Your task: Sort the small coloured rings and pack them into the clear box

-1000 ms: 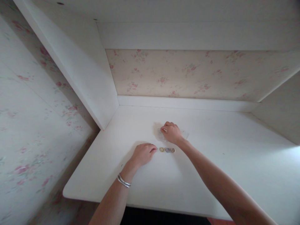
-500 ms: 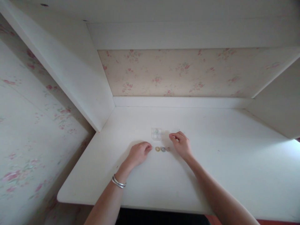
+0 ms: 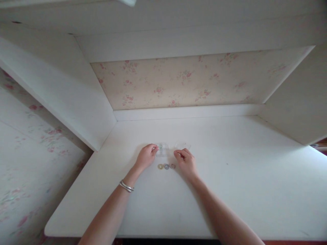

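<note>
My left hand (image 3: 147, 156) is closed in a pinch at the left edge of a small clear plastic box (image 3: 163, 153). What its fingertips hold, if anything, is too small to make out. Something greenish (image 3: 160, 147) shows inside the box, by those fingertips. To the right, my right hand (image 3: 186, 164) has curled fingers and a thumb near the index finger; anything between them is hidden. Just beyond it lies a clear plastic piece (image 3: 185, 145), perhaps a lid. In front of the box sit a yellowish ring (image 3: 160, 166), a grey-blue ring (image 3: 167, 166) and a pinkish-brown ring (image 3: 173, 166) in a row.
Everything lies on a white desk (image 3: 245, 190). A white side panel (image 3: 76, 88) rises at the left, another (image 3: 293, 92) at the right. Behind are a low ledge (image 3: 189, 111) and flowered wallpaper (image 3: 184, 81), under a white overhead shelf (image 3: 178, 20).
My left hand has moved forward from beside the row of rings to the box. My right hand keeps its curled pose near the box. The view has shifted and tilted slightly.
</note>
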The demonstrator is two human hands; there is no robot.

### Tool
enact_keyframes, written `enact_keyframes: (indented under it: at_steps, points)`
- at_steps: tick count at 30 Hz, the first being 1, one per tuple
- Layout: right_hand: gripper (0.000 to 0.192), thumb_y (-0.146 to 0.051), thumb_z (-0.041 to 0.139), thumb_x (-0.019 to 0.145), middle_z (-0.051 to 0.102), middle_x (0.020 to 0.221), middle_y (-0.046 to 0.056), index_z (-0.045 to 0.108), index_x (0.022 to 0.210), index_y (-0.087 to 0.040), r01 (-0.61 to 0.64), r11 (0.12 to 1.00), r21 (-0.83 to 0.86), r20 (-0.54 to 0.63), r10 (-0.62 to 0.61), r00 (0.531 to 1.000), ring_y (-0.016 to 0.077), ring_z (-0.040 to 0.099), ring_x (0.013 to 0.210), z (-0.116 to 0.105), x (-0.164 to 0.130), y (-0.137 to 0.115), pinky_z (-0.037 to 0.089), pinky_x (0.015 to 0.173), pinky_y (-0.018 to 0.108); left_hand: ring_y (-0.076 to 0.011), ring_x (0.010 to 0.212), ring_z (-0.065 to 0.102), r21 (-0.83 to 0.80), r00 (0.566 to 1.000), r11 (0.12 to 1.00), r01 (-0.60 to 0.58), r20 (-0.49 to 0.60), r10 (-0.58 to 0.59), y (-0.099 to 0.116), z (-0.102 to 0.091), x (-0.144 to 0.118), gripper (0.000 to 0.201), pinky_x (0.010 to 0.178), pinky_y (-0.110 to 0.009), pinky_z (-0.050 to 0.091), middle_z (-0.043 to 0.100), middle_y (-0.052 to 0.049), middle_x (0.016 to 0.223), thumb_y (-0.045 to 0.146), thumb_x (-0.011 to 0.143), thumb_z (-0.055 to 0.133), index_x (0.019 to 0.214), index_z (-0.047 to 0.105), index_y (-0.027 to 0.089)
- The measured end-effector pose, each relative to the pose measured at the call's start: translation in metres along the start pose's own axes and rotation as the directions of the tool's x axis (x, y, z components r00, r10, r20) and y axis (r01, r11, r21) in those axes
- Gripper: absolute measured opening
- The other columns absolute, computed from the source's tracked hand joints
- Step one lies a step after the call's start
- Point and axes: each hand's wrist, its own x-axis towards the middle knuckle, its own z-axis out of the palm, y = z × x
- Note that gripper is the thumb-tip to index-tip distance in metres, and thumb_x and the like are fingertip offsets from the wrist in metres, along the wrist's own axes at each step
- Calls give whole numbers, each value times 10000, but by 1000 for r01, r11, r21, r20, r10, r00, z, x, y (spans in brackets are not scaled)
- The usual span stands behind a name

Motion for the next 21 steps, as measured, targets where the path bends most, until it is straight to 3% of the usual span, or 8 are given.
enact_keyframes:
  at_steps: [7, 14, 17, 21]
  points:
    - [271, -358, 478, 852, 569, 739, 30, 693, 811, -198, 20, 1000, 20, 30, -21, 999, 143, 514, 656, -1, 0, 2, 404, 589, 260, -168, 822, 616, 122, 1000, 992, 15, 6, -16, 0, 11, 25, 235, 751, -257, 451, 692, -60, 908, 296, 861, 468, 900, 673, 189]
    - [258, -341, 467, 869, 573, 777, 29, 685, 834, -207, 47, 999, -24, 95, -45, 994, 140, 525, 685, -2, -2, 1, 405, 590, 246, -162, 823, 628, -12, 989, 999, 50, -142, -51, -6, 4, -2, 335, 780, -251, 465, 694, -58, 936, 396, 886, 413, 966, 656, 179]
    - [235, -311, 468, 883, 578, 799, 34, 682, 863, -214, 209, 971, -115, 194, -185, 963, 147, 525, 746, -3, -9, -8, 387, 666, 263, -153, 769, 625, -53, 993, 996, 67, -89, -71, -6, -2, -25, 339, 731, -243, 467, 696, -36, 883, 426, 880, 420, 940, 655, 189]
    - [206, -276, 480, 888, 583, 819, 36, 681, 886, -233, 476, 842, -253, 393, -360, 846, 155, 491, 794, -3, -21, -28, 309, 754, 305, -149, 710, 617, -101, 991, 988, 119, -52, -125, -6, -6, -48, 349, 673, -240, 465, 695, -23, 831, 444, 873, 428, 938, 652, 184]
